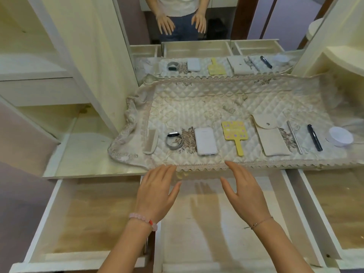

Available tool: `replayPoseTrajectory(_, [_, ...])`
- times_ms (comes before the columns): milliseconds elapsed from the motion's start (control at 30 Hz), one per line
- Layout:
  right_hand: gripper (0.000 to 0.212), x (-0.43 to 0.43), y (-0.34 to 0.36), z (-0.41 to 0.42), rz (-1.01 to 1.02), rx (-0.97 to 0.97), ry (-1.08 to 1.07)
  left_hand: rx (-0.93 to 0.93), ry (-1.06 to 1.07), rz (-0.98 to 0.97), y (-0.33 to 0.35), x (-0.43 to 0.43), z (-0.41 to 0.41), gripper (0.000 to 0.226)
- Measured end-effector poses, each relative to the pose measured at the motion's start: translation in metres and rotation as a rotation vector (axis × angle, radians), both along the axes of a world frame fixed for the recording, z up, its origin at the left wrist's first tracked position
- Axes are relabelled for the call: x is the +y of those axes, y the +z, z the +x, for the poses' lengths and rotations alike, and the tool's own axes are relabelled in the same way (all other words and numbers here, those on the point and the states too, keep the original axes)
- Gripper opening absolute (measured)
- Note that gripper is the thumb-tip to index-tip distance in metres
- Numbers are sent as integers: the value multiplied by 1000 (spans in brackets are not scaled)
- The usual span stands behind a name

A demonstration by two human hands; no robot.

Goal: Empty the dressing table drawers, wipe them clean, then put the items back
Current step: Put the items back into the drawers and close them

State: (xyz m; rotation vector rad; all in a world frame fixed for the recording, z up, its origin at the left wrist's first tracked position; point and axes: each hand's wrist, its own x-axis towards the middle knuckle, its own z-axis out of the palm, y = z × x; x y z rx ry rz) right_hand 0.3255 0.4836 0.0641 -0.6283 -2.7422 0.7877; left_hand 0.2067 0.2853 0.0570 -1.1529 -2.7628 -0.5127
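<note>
Three drawers stand pulled out below the table top: left drawer (65, 217), middle drawer (199, 233), right drawer (334, 209), all with bare wooden floors. On the quilted cloth (197, 103) lie a comb (150, 141), a smart band (173, 139), a white power bank (205, 141), a yellow hand mirror (234, 133), a beige pouch (270, 137), a metal stick (294, 137), a black pen (314, 137) and a white round jar (340, 136). My left hand (157, 194) and right hand (246, 194) hover over the middle drawer with fingers spread, holding nothing.
A mirror (197, 26) behind the table reflects the items and the person. Cream shelves (39, 75) rise at the left, and a curved shelf unit (344, 56) at the right. The cloth's lace edge (202, 167) hangs over the front of the table.
</note>
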Motion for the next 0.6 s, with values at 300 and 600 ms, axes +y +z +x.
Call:
replayPoseTrajectory(300, [44, 32, -26, -67, -100, -28, 6, -272, 145, 50, -30, 29, -64, 50])
replayPoseTrajectory(600, [53, 67, -54, -136, -406, -59, -243, -673, 512, 302, -65, 75, -132, 46])
